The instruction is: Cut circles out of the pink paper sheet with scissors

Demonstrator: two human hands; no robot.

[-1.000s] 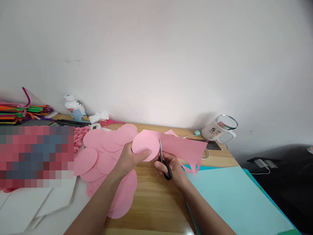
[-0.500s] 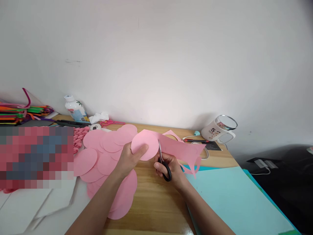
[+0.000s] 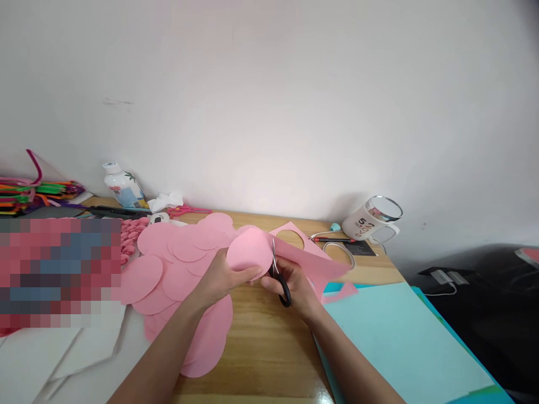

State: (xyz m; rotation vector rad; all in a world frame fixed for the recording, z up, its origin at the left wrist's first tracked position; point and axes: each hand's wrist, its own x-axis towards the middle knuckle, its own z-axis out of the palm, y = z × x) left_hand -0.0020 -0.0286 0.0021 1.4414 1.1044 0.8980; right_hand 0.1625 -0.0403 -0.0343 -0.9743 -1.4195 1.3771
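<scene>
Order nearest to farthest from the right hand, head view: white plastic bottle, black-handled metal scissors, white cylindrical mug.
1. Black-handled metal scissors, in the right hand.
2. White cylindrical mug, right side, near the wall.
3. White plastic bottle, left side, near the wall.

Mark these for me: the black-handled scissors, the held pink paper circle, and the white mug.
Black-handled scissors (image 3: 275, 272): head view, where blades meet handles.
Held pink paper circle (image 3: 249, 251): head view, middle of its face.
White mug (image 3: 364, 222): head view, on its printed side.
</scene>
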